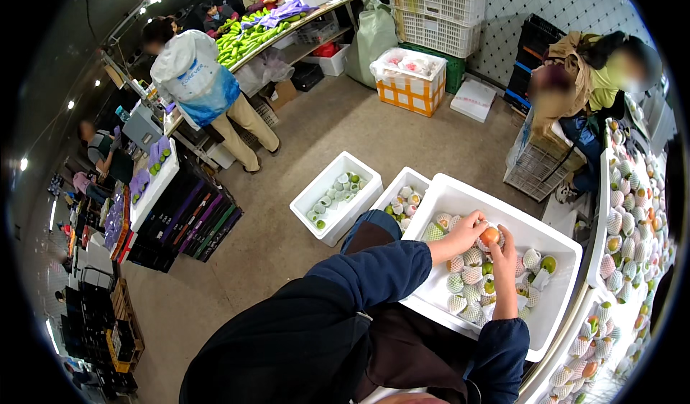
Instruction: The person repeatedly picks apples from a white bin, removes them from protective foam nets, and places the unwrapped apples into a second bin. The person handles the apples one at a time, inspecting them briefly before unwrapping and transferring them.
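Note:
Between my two hands is a round orange-red fruit [489,236], looking like a tomato, partly wrapped in a white foam net. My left hand [464,234] holds its far-left side. On the near-right side, the fingers and thumb of my right hand [504,261] are on the fruit and net. Both hands are above a large white foam box [560,256], tilted in this view. Inside lie many netted fruits [471,274], some green, some pinkish. A bare green-red fruit [547,264] shows at the right of the pile. My forearms and fingers hide part of the pile.
Left of the box stand a smaller foam box [405,180] of netted fruit and another [345,161] with green ones. Netted fruit fills trays [628,220] at right. A person [593,75] bends over a crate [531,172]. Stacked black crates [188,226] stand left.

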`<state>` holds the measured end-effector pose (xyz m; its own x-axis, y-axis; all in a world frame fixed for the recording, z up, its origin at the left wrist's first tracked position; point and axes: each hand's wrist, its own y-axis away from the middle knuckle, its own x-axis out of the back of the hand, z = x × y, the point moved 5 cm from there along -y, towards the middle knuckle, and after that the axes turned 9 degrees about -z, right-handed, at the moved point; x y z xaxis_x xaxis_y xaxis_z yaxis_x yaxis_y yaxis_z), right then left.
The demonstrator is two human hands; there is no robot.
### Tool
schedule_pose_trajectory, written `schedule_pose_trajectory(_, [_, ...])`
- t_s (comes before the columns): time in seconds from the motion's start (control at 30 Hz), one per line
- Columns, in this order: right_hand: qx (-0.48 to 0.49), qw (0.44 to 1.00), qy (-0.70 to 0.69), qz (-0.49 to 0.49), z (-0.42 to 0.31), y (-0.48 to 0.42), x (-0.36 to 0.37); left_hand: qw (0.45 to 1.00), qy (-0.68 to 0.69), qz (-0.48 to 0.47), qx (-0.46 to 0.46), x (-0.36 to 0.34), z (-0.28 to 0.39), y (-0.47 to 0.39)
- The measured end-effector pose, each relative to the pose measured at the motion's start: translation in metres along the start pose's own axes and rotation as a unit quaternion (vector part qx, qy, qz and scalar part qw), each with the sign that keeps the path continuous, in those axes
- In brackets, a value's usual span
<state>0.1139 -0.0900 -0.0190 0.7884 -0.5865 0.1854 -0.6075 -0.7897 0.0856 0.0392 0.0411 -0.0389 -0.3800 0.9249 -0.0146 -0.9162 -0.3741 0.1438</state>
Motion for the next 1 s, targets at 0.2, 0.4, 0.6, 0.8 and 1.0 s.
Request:
schedule_pose_trajectory(0.2, [-0.034, 0.998, -0.058, 0.000, 0.001, 0.001, -0.005, 0.988, -0.087, 0.058, -0.115, 0.001, 0.006, 0.000])
schedule_pose_trajectory(0.4, [-0.069, 0.971, -0.227, -0.027, 0.001, 0.001, 0.000, 0.991, 0.134, 0.026, -0.011, 0.003, -0.002, -0.005])
schedule_pose_trajectory(0.6, [-0.058, 0.946, -0.314, -0.048, -0.010, 0.006, 0.003, 0.987, 0.160, -0.013, -0.024, -0.002, 0.024, 0.004])
schedule_pose_trajectory(0.8, [-0.049, 0.957, -0.283, -0.042, -0.008, 0.006, 0.004, 0.992, 0.116, 0.001, -0.039, -0.002, 0.031, 0.007])
schedule_pose_trajectory(1.0, [0.054, 0.991, -0.108, -0.058, 0.006, -0.004, -0.004, 0.991, -0.012, -0.011, -0.136, -0.011, 0.017, 0.003])
